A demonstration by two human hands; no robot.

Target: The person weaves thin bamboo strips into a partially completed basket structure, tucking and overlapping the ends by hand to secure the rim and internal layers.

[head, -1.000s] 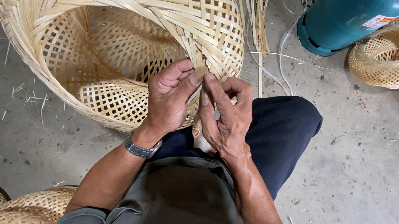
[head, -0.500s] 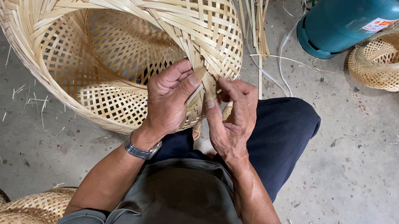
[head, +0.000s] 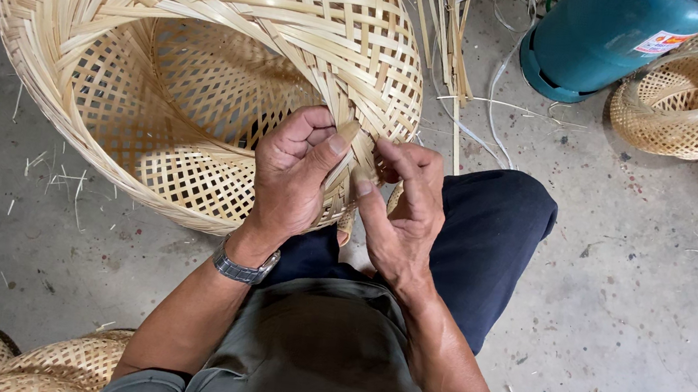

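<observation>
We see a big round basket woven from pale bamboo strips (head: 177,66) lying on its side on the grey concrete floor (head: 640,306), right in front of the person's knees. Our left hand (head: 294,171) curls over the basket's rim and its thumb pinches a flat bamboo strip (head: 354,147) there. Our right hand (head: 406,204) is just beside it, fingers bent, pinching the same strip from the other side. A silver wristwatch (head: 242,267) sits on the left wrist. A teal gas bottle (head: 609,32) stands near a small woven basket (head: 694,102), and loose bamboo strips (head: 447,29) lie between.
</observation>
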